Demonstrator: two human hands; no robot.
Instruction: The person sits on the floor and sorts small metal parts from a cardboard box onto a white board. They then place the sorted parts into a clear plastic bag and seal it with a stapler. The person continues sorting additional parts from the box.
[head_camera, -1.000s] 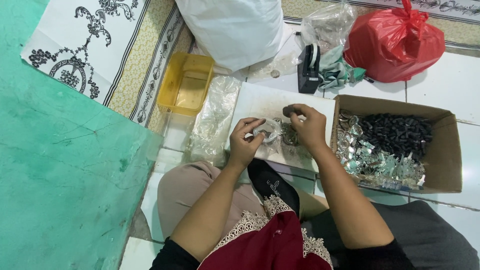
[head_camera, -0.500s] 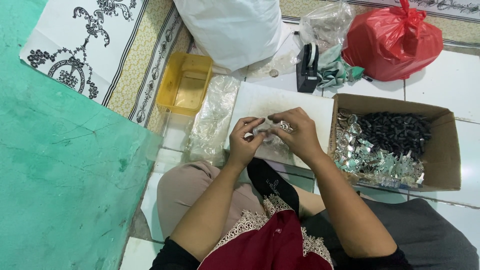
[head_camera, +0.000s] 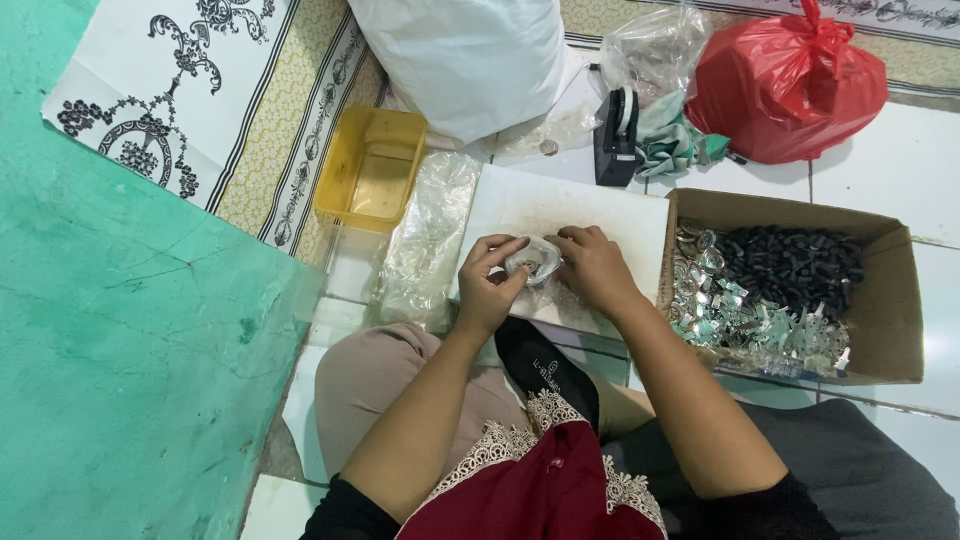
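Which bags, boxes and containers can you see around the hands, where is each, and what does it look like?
Small clear bag: held between both hands, crinkled.
Cardboard box: right, brown, open, holding black and silvery pieces.
Yellow tub: upper left, rectangular, see-through.
Red bag: top right, knotted.
White sack: top centre, bulging.

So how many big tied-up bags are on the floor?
2: a white bag at the top middle and a red plastic bag at the top right. More may lie out of view.

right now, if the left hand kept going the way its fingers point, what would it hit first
The left hand points up-right at the small clear packet it pinches; right behind that, probably the right hand's fingers.
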